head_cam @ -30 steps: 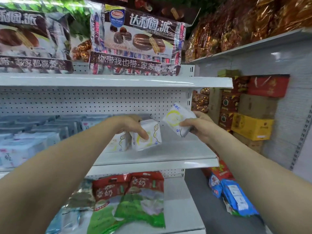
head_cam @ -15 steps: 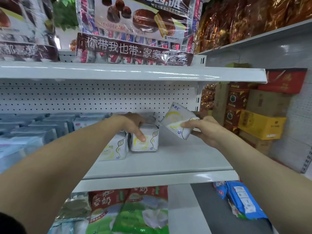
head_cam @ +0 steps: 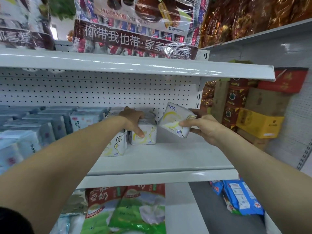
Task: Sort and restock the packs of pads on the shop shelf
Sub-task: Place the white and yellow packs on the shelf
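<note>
Two packs nearly meet now: our right grip (head_cam: 202, 127) pinches the tilted ABC pack (head_cam: 173, 120), brought in closer, just beside the standing pack (head_cam: 143, 135) that our left grip (head_cam: 133, 120) clasps steady on the shelf (head_cam: 168, 157). Slotting in looks next.

I read the middle shelf (head_cam: 177, 157) as painted sheet metal, white and glossy, with light streaking its lip; the pegboard back panel (head_cam: 101, 92) looks matt; the ABC pad pack (head_cam: 172, 122) and the standing pad pack (head_cam: 150, 136) wear smooth, faintly shiny plastic film; the pie multipack (head_cam: 135, 39) sits in wrinkled, glossy clear wrap; the yellow carton (head_cam: 258, 122) is matt cardboard.
</note>
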